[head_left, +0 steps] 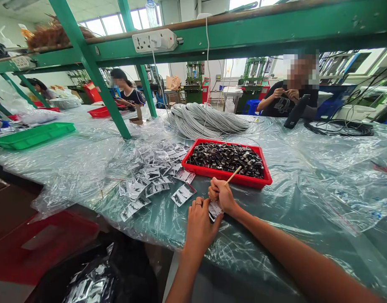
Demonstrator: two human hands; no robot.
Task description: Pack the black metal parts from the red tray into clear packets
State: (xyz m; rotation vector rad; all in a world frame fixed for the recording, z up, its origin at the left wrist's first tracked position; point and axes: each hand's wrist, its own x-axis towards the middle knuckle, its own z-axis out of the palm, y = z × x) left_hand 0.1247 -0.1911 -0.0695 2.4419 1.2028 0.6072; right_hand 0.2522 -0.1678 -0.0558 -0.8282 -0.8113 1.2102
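My right hand [223, 195] is closed round a thin wooden stick [233, 175], whose upper end points up towards the red tray. Under and between my two hands lies a small silver printed packet [214, 210], partly covered by the fingers. My left hand [201, 221], with a ring on one finger, grips this packet against the table between thumb and fingers. Just beyond my hands stands a red tray [226, 176] heaped with small black and metallic parts [225, 156]. To the left, many similar silver packets [183, 193] lie loosely piled.
Plastic sheeting covers the table [284, 210]. A grey cable coil [206, 120] lies behind the tray, black cable [338, 127] at right. A green tray [33, 135] is at left. Green frame posts [98, 80] cross the table. A person [289, 92] sits opposite. Below left, a black bag [130, 261] contains packets.
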